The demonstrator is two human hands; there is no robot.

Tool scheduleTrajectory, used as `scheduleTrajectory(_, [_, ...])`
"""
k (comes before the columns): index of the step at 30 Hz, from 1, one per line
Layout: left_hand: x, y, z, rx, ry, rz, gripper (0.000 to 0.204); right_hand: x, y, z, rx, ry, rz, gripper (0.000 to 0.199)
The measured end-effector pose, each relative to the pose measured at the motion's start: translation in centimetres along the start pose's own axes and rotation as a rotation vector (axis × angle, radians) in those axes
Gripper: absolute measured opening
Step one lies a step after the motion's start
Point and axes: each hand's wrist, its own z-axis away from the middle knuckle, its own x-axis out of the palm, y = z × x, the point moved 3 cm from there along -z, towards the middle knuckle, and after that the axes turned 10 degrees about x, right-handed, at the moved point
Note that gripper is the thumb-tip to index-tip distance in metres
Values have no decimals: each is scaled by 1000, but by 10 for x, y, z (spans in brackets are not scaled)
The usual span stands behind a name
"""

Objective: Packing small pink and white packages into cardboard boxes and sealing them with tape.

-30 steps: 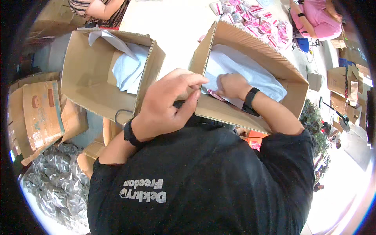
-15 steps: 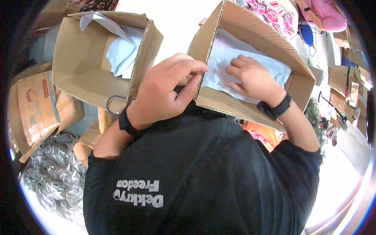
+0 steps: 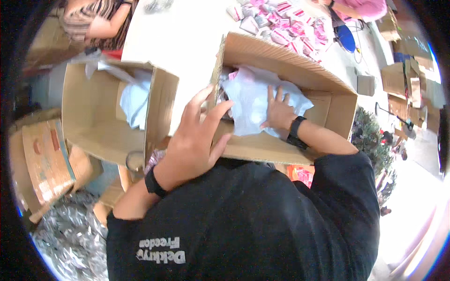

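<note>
Inside the right cardboard box point(image 3: 328, 107), my right hand point(image 3: 281, 114) lies on a thin pale blue sheet point(image 3: 248, 105), its fingers spread. A bit of pink and some dark, shiny contents show at the sheet's left edge. My left hand point(image 3: 192, 136) is at that box's left wall, fingers apart and holding nothing that I can see. To the left stands another open cardboard box point(image 3: 103, 110) with folded pale blue sheets point(image 3: 134, 103) against its right side.
Small pink and white packets point(image 3: 286, 23) lie heaped on the white table point(image 3: 187, 28). One person point(image 3: 101, 23) is at the far left, another in pink point(image 3: 363, 9) at the far right. Silver star-like decorations point(image 3: 70, 239) lie at lower left, beside a closed carton point(image 3: 47, 152).
My right hand has gone from curled fingers to spread ones on the sheet. My left hand has opened its fingers. The view has shifted, showing more of the table and the packets.
</note>
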Motion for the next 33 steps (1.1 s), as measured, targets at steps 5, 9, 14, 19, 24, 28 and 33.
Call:
scheduleTrajectory(5, [7, -5, -3, -160, -117, 83, 59, -27, -4, 14, -14, -70, 67, 140])
scheduleTrajectory(9, [7, -10, -10, -167, -151, 57, 55, -151, 32, 94, -616, -23, -180, 66])
scheduleTrajectory(14, [1, -2, -10, -195, -181, 22, 55, -288, 170, 62, -595, 522, -801, 31])
scheduleTrajectory(19, [0, 17, -39, -331, -276, -133, 52, -216, 225, -167, -288, 507, -533, 49])
scheduleTrajectory(24, [7, 27, -31, -545, -261, -245, 49, -178, 175, -242, -232, 365, -470, 79])
scheduleTrajectory(28, [15, 33, -23, -558, -179, -297, 47, -228, 202, -141, -455, 77, -608, 67])
scheduleTrajectory(33, [4, 25, -14, -533, -189, -291, 46, -254, 323, 2, -689, 107, -1061, 53])
